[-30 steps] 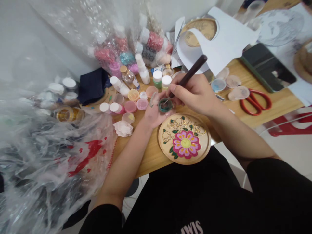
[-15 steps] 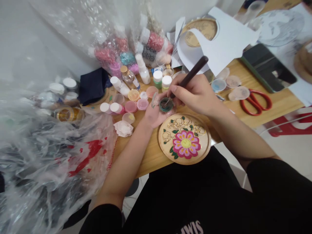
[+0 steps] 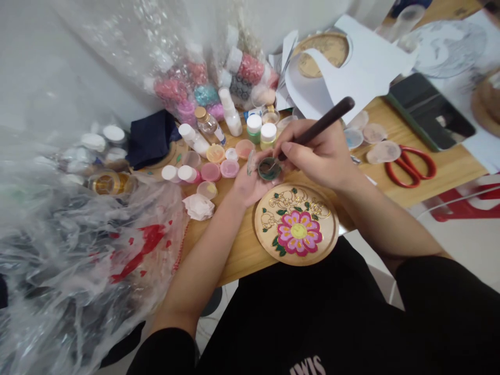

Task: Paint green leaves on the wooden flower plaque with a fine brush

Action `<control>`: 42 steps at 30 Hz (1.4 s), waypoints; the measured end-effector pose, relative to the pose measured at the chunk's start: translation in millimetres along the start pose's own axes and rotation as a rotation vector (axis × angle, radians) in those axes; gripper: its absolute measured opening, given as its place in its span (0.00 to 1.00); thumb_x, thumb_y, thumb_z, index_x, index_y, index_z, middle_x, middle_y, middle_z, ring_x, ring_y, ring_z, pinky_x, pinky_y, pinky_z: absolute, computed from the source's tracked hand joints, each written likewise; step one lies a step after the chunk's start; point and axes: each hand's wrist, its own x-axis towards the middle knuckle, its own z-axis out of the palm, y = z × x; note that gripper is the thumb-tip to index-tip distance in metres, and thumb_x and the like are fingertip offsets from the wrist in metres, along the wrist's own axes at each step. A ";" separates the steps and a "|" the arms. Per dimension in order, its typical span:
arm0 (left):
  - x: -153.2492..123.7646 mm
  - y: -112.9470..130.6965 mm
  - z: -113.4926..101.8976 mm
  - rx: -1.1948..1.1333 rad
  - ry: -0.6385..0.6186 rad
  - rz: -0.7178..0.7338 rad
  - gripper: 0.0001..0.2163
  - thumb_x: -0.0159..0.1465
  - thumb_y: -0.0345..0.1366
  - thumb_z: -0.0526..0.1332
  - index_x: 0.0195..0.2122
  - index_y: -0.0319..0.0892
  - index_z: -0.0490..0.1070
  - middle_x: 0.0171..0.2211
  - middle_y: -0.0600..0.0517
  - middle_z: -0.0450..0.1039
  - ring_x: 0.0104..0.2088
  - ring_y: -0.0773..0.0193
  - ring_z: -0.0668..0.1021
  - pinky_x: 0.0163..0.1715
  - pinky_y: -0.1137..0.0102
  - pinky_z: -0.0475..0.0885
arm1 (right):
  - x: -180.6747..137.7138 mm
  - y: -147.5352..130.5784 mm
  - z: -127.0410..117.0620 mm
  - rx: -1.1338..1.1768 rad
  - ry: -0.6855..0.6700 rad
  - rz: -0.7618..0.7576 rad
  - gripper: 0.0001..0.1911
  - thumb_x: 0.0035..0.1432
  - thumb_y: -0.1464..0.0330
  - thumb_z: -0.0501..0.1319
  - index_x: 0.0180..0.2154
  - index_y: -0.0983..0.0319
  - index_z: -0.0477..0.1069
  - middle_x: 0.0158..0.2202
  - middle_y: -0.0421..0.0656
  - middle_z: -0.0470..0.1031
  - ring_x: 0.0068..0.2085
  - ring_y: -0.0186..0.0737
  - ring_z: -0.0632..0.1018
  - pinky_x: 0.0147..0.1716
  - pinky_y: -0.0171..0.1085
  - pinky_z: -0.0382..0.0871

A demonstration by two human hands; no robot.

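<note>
My left hand [image 3: 250, 183] cups a small round pot of dark green paint [image 3: 269, 168], its clear lid tilted beside it. My right hand [image 3: 316, 153] pinches a dark-handled brush [image 3: 320, 125], whose tip dips into that pot. Just below the hands lies a round wooden plate [image 3: 296, 224] painted with a pink flower, green leaves and gold scrollwork, near the table's front edge.
Small paint pots and white-capped bottles [image 3: 219, 151] crowd the table behind my hands. Crumpled clear plastic bags [image 3: 86, 245] fill the left. Red scissors [image 3: 410, 161], a dark tablet [image 3: 429, 109], white paper sheets [image 3: 351, 67] and round lids [image 3: 383, 151] lie to the right.
My right hand has tilted the brush handle lower and further right while the tip stays in the green pot. The left hand and the plate have hardly moved.
</note>
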 end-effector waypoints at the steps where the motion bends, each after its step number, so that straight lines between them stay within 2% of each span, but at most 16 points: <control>1: -0.2 0.1 0.5 0.000 -0.001 0.000 0.20 0.74 0.33 0.46 0.24 0.40 0.66 0.21 0.53 0.65 0.21 0.68 0.70 0.20 0.75 0.61 | -0.3 -0.1 0.3 0.006 0.014 0.006 0.06 0.57 0.69 0.59 0.29 0.63 0.71 0.24 0.38 0.70 0.29 0.33 0.74 0.30 0.34 0.71; 7: -1.7 -1.3 1.9 -0.007 0.016 0.014 0.20 0.74 0.35 0.47 0.25 0.39 0.69 0.23 0.52 0.69 0.21 0.68 0.70 0.20 0.74 0.62 | -0.3 -0.6 0.5 -0.043 -0.027 -0.028 0.07 0.57 0.68 0.59 0.28 0.63 0.72 0.23 0.38 0.70 0.28 0.33 0.73 0.31 0.35 0.71; 11: -1.9 -2.2 1.3 -0.025 0.009 0.021 0.18 0.73 0.33 0.50 0.26 0.39 0.70 0.21 0.53 0.69 0.20 0.69 0.71 0.19 0.74 0.63 | -0.3 -1.5 -0.1 -0.072 0.011 -0.047 0.07 0.58 0.68 0.58 0.28 0.62 0.71 0.24 0.39 0.72 0.29 0.33 0.74 0.32 0.35 0.71; 19: -4.3 -1.4 2.7 -0.057 0.017 0.028 0.21 0.74 0.31 0.45 0.25 0.39 0.69 0.19 0.52 0.70 0.18 0.67 0.72 0.17 0.73 0.63 | 0.2 -1.2 -0.1 -0.126 0.033 -0.085 0.08 0.57 0.67 0.57 0.27 0.62 0.70 0.23 0.38 0.70 0.27 0.32 0.72 0.30 0.35 0.68; 23: -2.8 -1.9 0.7 -0.062 -0.015 0.020 0.19 0.74 0.33 0.48 0.27 0.39 0.71 0.21 0.52 0.71 0.21 0.67 0.74 0.19 0.73 0.64 | 0.4 0.5 -0.5 -0.133 0.032 -0.066 0.08 0.57 0.67 0.57 0.28 0.62 0.70 0.23 0.38 0.69 0.27 0.32 0.72 0.30 0.35 0.68; 32: -2.4 -1.5 -2.6 -0.047 -0.088 0.014 0.20 0.74 0.30 0.43 0.30 0.38 0.71 0.23 0.50 0.74 0.22 0.68 0.74 0.20 0.74 0.64 | 0.3 1.1 -2.1 -0.111 0.053 -0.113 0.07 0.56 0.71 0.56 0.27 0.63 0.70 0.24 0.38 0.71 0.27 0.32 0.72 0.30 0.34 0.68; 38: -3.1 -0.9 -1.0 -0.040 -0.025 0.017 0.20 0.74 0.31 0.44 0.28 0.39 0.70 0.22 0.51 0.72 0.21 0.68 0.74 0.19 0.74 0.63 | 0.8 0.4 -2.7 -0.116 0.042 -0.080 0.06 0.53 0.72 0.56 0.27 0.62 0.71 0.22 0.38 0.70 0.26 0.32 0.72 0.30 0.35 0.68; 42: -3.8 -1.4 1.4 -0.005 -0.001 0.045 0.17 0.72 0.28 0.49 0.27 0.39 0.70 0.24 0.53 0.71 0.22 0.69 0.74 0.21 0.74 0.67 | 0.4 -0.7 -3.7 -0.109 0.006 -0.047 0.07 0.52 0.73 0.56 0.24 0.62 0.69 0.21 0.37 0.69 0.26 0.32 0.71 0.30 0.35 0.67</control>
